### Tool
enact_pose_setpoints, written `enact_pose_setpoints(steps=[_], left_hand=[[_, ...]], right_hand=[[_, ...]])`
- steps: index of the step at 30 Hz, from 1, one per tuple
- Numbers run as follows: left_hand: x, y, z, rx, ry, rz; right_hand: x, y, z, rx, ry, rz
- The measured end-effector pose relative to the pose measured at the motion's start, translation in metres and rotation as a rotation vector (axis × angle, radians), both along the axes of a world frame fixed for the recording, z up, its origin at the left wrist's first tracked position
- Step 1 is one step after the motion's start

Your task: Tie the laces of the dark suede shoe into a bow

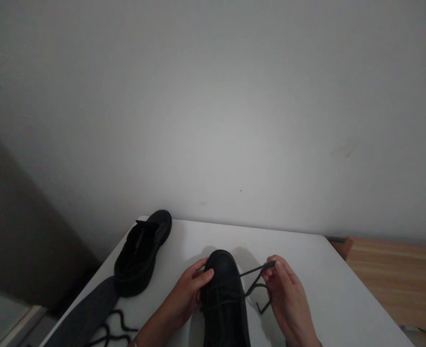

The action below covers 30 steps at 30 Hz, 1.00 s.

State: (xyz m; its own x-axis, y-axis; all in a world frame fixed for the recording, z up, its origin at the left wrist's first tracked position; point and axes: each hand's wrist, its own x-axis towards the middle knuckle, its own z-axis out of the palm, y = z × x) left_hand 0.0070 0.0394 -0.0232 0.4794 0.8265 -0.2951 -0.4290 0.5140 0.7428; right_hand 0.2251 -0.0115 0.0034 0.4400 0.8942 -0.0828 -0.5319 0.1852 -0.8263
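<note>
A black lace-up shoe (224, 299) stands on the white table (328, 284) right in front of me, toe pointing away. My left hand (187, 294) rests against its left side near the toe, fingers curled on the upper. My right hand (288, 299) pinches the black shoelace (256, 280), pulled taut out to the right of the shoe. A second black shoe (142, 250) lies farther back at the left, its lace removed.
A loose black lace (113, 330) curls on the table at the lower left beside a dark grey cloth (86, 318). A white wall rises just behind the table. A wooden surface (397, 279) adjoins at the right.
</note>
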Motion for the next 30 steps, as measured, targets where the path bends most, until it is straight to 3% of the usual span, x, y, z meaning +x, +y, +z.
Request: enact_pose_setpoints(steps=[5, 17, 22, 24, 28, 30], left_hand=[[0.000, 0.000, 0.002, 0.004, -0.024, 0.011], [-0.001, 0.002, -0.005, -0.006, -0.044, 0.016], [0.000, 0.003, -0.003, -0.025, -0.043, 0.026], [0.000, 0.003, -0.004, -0.024, -0.041, 0.031], [-0.001, 0.003, -0.008, -0.008, -0.045, 0.025], [-0.001, 0.004, -0.009, 0.002, -0.048, 0.017]], right_hand=[[0.014, 0.003, -0.002, 0.027, 0.062, -0.120], [0.021, 0.007, -0.012, -0.018, -0.008, -0.163], [0.018, 0.002, -0.012, -0.041, -0.475, -0.199], [0.016, -0.002, -0.008, 0.001, -0.622, -0.115], [0.008, -0.009, 0.000, 0.058, -0.956, 0.382], [0.005, -0.010, 0.001, 0.048, -1.052, 0.512]])
